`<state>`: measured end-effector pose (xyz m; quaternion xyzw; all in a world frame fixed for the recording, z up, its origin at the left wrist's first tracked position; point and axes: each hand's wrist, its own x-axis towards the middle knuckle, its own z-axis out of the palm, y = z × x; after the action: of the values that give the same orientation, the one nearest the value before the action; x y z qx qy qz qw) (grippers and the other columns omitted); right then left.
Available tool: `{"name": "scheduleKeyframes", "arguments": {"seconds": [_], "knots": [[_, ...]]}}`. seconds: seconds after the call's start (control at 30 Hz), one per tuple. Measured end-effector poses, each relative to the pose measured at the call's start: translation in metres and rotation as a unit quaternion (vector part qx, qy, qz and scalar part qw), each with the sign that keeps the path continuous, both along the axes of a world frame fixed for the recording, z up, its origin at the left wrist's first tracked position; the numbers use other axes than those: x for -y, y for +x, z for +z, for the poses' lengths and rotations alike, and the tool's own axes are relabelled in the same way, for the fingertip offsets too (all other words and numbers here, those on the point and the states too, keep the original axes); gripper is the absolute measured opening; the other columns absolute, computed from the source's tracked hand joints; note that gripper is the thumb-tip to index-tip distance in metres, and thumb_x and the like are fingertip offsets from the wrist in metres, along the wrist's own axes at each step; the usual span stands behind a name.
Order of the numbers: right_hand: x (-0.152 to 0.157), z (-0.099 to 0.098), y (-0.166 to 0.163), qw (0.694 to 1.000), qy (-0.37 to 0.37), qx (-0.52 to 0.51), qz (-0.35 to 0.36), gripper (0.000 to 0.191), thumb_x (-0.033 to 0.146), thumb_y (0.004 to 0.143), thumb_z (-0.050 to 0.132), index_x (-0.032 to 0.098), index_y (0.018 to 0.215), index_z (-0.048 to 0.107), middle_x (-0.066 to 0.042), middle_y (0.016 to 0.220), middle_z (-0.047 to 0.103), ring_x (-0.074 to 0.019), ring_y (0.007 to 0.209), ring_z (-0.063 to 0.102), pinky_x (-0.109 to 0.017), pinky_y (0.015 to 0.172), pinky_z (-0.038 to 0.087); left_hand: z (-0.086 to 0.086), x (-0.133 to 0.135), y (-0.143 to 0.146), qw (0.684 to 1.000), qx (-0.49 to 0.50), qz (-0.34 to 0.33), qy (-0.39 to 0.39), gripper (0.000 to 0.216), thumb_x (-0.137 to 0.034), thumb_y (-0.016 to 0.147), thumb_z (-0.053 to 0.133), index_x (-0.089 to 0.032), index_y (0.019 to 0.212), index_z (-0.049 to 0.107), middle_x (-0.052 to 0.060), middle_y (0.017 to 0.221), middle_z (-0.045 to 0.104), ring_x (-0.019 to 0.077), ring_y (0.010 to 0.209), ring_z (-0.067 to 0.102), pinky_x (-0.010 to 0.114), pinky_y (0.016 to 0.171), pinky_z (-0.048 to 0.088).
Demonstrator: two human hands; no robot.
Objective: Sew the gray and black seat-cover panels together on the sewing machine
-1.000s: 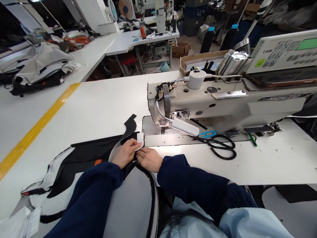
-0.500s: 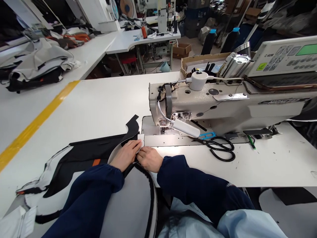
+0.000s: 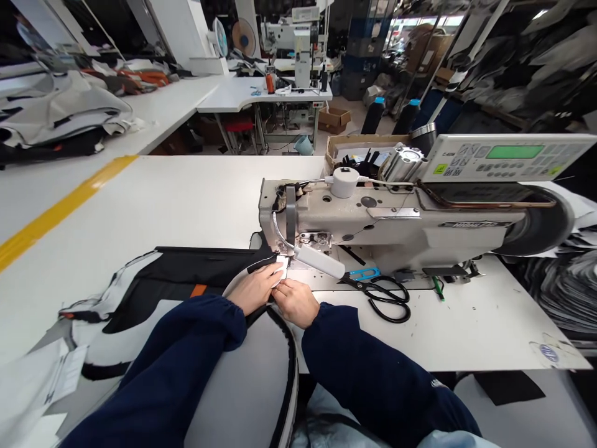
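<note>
My left hand [image 3: 256,289] rests on the sewn fabric piece [image 3: 181,267], its fingers pressed together at a small white tab [image 3: 282,266] beside the needle area. Right beside it, my right hand [image 3: 296,302] is closed, pinching the edge of the same piece; the fingertips are partly hidden. The piece has black and light grey panels, an orange tag [image 3: 198,290] and a rounded grey panel [image 3: 237,373] with black edging that hangs toward my lap. Its front end lies at the head of the sewing machine [image 3: 275,214].
Black-handled scissors [image 3: 389,298] and a blue clip-like tool [image 3: 365,274] lie by the machine bed. A white lamp [image 3: 319,260] hangs low over the bed. A control panel [image 3: 508,158] sits on the machine. Stacked fabric [image 3: 564,289] stands at right.
Both hands have slid the fabric forward and right, so the white tab now sits at the needle area. The black strip's curved end has passed behind the machine head. The camera view has shifted.
</note>
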<state>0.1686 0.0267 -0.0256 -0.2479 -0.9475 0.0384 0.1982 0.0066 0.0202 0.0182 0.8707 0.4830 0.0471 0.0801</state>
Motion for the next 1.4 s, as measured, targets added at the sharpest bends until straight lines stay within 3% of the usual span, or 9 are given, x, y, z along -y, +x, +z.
{"name": "scheduleKeyframes", "arguments": {"seconds": [0.37, 0.53, 0.63, 0.83, 1.23, 1.4], "knots": [[-0.001, -0.005, 0.004, 1.000, 0.001, -0.006, 0.006, 0.020, 0.011, 0.089, 0.043, 0.010, 0.088, 0.063, -0.012, 0.088, 0.064, -0.0206, 0.086, 0.054, -0.033, 0.077, 0.047, 0.001, -0.006, 0.010, 0.999, -0.030, -0.012, 0.001, 0.045, 0.000, 0.077, 0.036, -0.011, 0.118, 0.053, 0.013, 0.124, 0.053, 0.0195, 0.118, 0.049, 0.028, 0.098, 0.041], [0.005, -0.006, 0.000, 0.999, 0.033, 0.029, 0.000, 0.026, 0.009, 0.092, 0.038, 0.007, 0.093, 0.063, -0.015, 0.094, 0.064, -0.0219, 0.085, 0.054, -0.036, 0.077, 0.048, 0.005, -0.005, 0.007, 1.000, -0.004, -0.025, -0.014, 0.043, -0.002, 0.078, 0.036, -0.013, 0.115, 0.054, 0.010, 0.127, 0.052, 0.0173, 0.114, 0.050, 0.026, 0.097, 0.043], [0.008, -0.003, -0.001, 0.998, 0.041, 0.039, -0.007, 0.026, 0.009, 0.091, 0.038, 0.006, 0.091, 0.064, -0.014, 0.091, 0.065, -0.0223, 0.082, 0.054, -0.036, 0.073, 0.048, 0.009, -0.001, 0.003, 0.999, 0.021, -0.035, -0.028, 0.039, -0.003, 0.080, 0.035, -0.016, 0.107, 0.059, 0.008, 0.117, 0.057, 0.0158, 0.103, 0.055, 0.026, 0.091, 0.045], [0.011, 0.004, 0.003, 0.999, 0.018, 0.028, -0.025, 0.023, 0.012, 0.090, 0.041, 0.009, 0.086, 0.064, -0.010, 0.092, 0.065, -0.0207, 0.081, 0.055, -0.034, 0.068, 0.047, 0.009, 0.005, 0.004, 0.998, 0.057, -0.008, -0.017, 0.034, -0.007, 0.083, 0.034, -0.018, 0.092, 0.065, 0.007, 0.095, 0.058, 0.0160, 0.088, 0.053, 0.028, 0.080, 0.046], [-0.012, 0.005, 0.012, 0.999, 0.004, 0.025, -0.033, 0.020, 0.012, 0.087, 0.044, 0.009, 0.089, 0.063, -0.012, 0.099, 0.066, -0.0225, 0.089, 0.056, -0.035, 0.079, 0.044, 0.000, -0.015, 0.009, 0.999, 0.005, 0.022, 0.030, 0.034, -0.010, 0.082, 0.039, -0.021, 0.100, 0.066, 0.008, 0.094, 0.055, 0.0196, 0.090, 0.048, 0.033, 0.082, 0.043], [-0.018, 0.009, 0.024, 0.999, -0.036, -0.037, -0.002, 0.023, 0.021, 0.084, 0.054, 0.011, 0.105, 0.057, -0.012, 0.113, 0.061, -0.0254, 0.107, 0.051, -0.040, 0.091, 0.039, -0.009, -0.027, 0.006, 0.993, 0.099, 0.069, 0.007, 0.032, -0.017, 0.085, 0.039, -0.020, 0.098, 0.068, 0.007, 0.092, 0.061, 0.0180, 0.091, 0.053, 0.032, 0.087, 0.044]]}}
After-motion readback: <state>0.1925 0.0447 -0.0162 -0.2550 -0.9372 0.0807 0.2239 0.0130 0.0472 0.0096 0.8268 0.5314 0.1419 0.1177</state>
